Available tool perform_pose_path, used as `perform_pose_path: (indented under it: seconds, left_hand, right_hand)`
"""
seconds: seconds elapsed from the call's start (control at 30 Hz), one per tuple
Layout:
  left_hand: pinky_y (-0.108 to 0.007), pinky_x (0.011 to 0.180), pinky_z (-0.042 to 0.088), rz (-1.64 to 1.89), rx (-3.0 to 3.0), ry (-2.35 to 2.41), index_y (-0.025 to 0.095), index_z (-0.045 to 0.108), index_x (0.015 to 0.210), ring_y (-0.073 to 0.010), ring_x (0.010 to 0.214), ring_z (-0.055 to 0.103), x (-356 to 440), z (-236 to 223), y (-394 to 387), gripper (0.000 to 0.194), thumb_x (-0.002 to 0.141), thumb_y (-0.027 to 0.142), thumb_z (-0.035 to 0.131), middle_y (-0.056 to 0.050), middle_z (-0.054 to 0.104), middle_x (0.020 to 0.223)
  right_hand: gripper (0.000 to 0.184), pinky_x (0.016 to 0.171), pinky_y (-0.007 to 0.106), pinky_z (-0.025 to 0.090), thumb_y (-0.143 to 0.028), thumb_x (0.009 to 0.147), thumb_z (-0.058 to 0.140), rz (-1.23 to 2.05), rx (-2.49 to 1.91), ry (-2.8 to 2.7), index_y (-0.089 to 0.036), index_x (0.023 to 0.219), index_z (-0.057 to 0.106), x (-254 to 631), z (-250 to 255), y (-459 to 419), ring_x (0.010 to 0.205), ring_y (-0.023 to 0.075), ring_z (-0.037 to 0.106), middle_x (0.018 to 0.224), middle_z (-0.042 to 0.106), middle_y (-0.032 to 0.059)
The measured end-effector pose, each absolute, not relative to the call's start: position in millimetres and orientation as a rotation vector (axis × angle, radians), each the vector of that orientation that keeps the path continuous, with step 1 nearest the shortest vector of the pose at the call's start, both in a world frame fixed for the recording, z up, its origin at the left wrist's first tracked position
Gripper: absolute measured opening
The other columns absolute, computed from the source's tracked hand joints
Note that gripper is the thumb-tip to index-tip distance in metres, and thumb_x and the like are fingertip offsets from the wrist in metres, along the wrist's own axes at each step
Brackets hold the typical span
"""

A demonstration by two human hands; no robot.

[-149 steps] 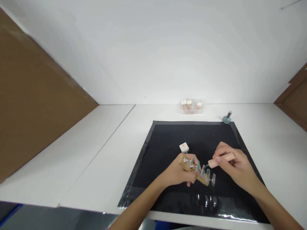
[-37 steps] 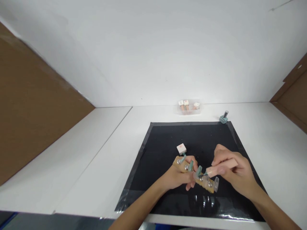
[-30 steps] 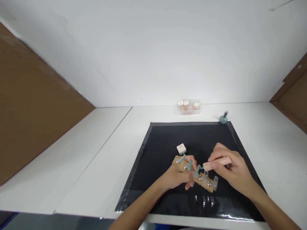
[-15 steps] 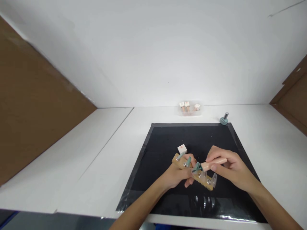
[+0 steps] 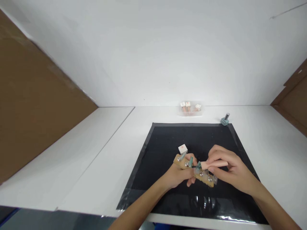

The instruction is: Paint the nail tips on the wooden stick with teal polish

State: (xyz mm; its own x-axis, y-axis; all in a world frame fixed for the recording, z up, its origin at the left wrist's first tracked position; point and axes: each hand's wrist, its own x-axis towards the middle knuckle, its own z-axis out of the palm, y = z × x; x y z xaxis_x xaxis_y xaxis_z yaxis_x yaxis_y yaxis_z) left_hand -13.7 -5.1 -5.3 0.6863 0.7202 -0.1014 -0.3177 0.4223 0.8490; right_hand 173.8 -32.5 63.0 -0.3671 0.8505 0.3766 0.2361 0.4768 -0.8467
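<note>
My left hand [image 5: 179,175] grips a tan nail-tip stand [image 5: 205,179], held slantwise above the black mat. A row of false nail tips sits on the stand's silver knobs. The two tips at the upper left are green, such as this nail tip [image 5: 190,161]. Toward the lower right the tips are clear. Between my right hand's [image 5: 230,166] thumb and fingers is a nail polish brush [image 5: 214,164] with a peach handle. Its bristle end is at the middle tip, which looks green. Behind my left hand stands a square white polish bottle [image 5: 183,149], partly hidden.
A black mat [image 5: 165,137] lies taped on the white table [image 5: 96,179]. At the back is a clear plastic box [image 5: 190,112] with 3 peach-and-white polish bottles. A teal block with a metal post [image 5: 224,120] sits at the mat's far right corner. Brown panels flank both sides.
The middle tip has gone from clear to green over these five seconds. Over the last second my right hand has shifted slightly left with the brush. My left hand keeps its grip on the stand.
</note>
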Motion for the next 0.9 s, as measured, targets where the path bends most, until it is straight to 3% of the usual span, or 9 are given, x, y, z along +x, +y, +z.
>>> perform_pose_path:
  seconds: [0.3, 0.5, 0.67, 0.9]
  left_hand:
    - [-0.011, 0.031, 0.037, 0.765, 0.946, 0.523, 0.015, 0.048, 0.069, -0.0042, 0.035, 0.047, -9.4, -1.4, -7.4, 0.038, 0.066, 0.04, 0.076, 0.006, 0.053, 0.046]
    - [-0.012, 0.031, 0.037, 0.759, 0.966, 0.506, 0.016, 0.048, 0.069, -0.004, 0.034, 0.045, -12.3, -3.0, -7.6, 0.036, 0.068, 0.04, 0.075, 0.006, 0.053, 0.045]
    - [-0.012, 0.032, 0.037, 0.817, 1.026, 0.493, 0.015, 0.047, 0.068, -0.0033, 0.034, 0.046, -14.4, -1.3, -7.6, 0.037, 0.07, 0.042, 0.073, 0.006, 0.054, 0.048]
    - [-0.013, 0.035, 0.038, 0.81, 1.056, 0.516, 0.016, 0.046, 0.066, -0.0027, 0.036, 0.046, -15.1, 3.2, -7.9, 0.038, 0.07, 0.043, 0.072, 0.005, 0.054, 0.049]
  right_hand:
    - [0.021, 0.045, 0.021, 0.041, -0.006, 0.079, 0.062, 0.716, -0.886, -1.878, -0.024, 0.089, 0.07, 172.8, 61.2, -34.1, 0.056, 0.0107, 0.053, 0.07, 0.052, -0.0008]
    - [0.019, 0.044, 0.021, 0.04, -0.008, 0.076, 0.066, 0.757, -0.937, -1.749, -0.024, 0.083, 0.072, 176.1, 62.1, -34.6, 0.056, 0.0108, 0.053, 0.07, 0.053, -0.0006]
    - [0.007, 0.042, 0.022, 0.037, -0.024, 0.079, 0.069, 0.904, -0.99, -1.458, -0.023, 0.074, 0.073, 179.6, 53.1, -31.3, 0.054, 0.0112, 0.05, 0.064, 0.055, 0.0006]
    - [0.028, 0.033, 0.021, 0.028, -0.044, 0.069, 0.076, 1.096, -1.081, -1.1, -0.019, 0.059, 0.072, 180.0, 56.1, -27.8, 0.042, 0.0065, 0.039, 0.064, 0.057, 0.0021]
